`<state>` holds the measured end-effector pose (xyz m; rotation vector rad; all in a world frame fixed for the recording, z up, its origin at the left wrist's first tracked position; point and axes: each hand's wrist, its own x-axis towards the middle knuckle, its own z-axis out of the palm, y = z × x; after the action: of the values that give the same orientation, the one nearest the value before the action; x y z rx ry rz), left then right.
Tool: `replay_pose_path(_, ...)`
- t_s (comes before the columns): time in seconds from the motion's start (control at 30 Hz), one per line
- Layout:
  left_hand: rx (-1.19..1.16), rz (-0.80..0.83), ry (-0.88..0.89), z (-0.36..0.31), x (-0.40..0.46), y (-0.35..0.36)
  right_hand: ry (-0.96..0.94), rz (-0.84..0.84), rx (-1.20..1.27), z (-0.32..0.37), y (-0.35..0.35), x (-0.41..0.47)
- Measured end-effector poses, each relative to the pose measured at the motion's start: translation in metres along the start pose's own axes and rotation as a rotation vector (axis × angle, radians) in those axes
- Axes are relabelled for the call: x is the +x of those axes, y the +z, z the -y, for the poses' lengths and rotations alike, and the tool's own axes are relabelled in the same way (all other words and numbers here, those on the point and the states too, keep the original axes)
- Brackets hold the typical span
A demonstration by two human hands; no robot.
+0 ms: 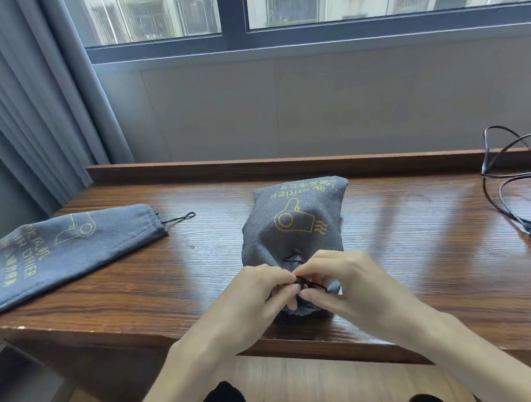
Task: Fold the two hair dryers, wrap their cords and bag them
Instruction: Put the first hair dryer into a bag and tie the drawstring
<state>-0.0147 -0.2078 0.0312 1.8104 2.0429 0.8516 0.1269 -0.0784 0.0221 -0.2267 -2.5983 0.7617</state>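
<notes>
A bulging grey fabric drawstring pouch printed with a yellow hair-dryer outline (pixel 293 227) lies in the middle of the dark wood-grain worktop (pixel 414 222), its gathered mouth turned toward the near edge. That bulk suggests one folded dryer is already inside, though the dryer itself is hidden. The left hand (pixel 257 294) and the right hand (pixel 347 286) meet right at the mouth, and the fingers (pixel 313 295) of both are curled in and pinching the thin black drawstring (pixel 309 283), most likely to pull it tight or knot it so the pouch stays closed. Keeping the mouth near the body gives both hands an easy reach for this fine work.

A second, flat grey fabric pouch with the same yellow print (pixel 65 250) lies well apart at the left, its own black cord loop trailing on the wood; it looks empty and is probably waiting for the other dryer. At the far right, a loose black power cord (pixel 505 186) sprawls in unwrapped loops, so that part of the job appears undone.

The worktop is glossy, with a raised back lip, set under a dark-framed window (pixel 235 38); grey curtains (pixel 19 107) hang at the left.
</notes>
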Motion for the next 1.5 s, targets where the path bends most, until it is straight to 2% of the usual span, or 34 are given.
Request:
replay_pose_path(0.23,0.01,-0.003,-0.049,-0.003,-0.003,-0.004,-0.022,0.001,-0.161,0.007,0.001,0.003)
replay_pose_path(0.47,-0.156,-0.088,-0.113,-0.007,-0.007,-0.012,-0.024,0.062,-0.094,0.002,-0.001,0.007)
replay_pose_path(0.53,-0.187,-0.139,-0.1,-0.006,-0.009,-0.012,0.048,0.088,0.012,0.002,-0.001,0.008)
replay_pose_path(0.7,-0.213,-0.267,-0.074,0.0,-0.016,-0.005,0.346,0.257,0.515,0.006,-0.006,0.019)
replay_pose_path(0.77,-0.222,-0.288,-0.039,0.001,-0.019,0.001,0.427,0.318,0.629,0.006,-0.01,0.021)
replay_pose_path(0.87,-0.18,-0.332,-0.01,0.004,-0.023,0.011,0.471,0.396,0.685,0.006,-0.012,0.024)
replay_pose_path(0.97,-0.065,-0.451,0.041,0.007,-0.021,0.019,0.549,0.375,0.787,0.006,-0.012,0.026)
replay_pose_path(1.07,-0.025,-0.545,0.071,0.01,-0.021,0.027,0.534,0.375,0.826,0.006,-0.012,0.025)
replay_pose_path(1.27,-0.115,-0.635,0.067,0.01,-0.022,0.037,0.544,0.356,0.864,0.002,-0.012,0.023)
replay_pose_path(1.5,-0.299,-0.593,-0.074,0.007,-0.022,0.038,0.55,0.243,0.981,-0.002,-0.004,0.018)
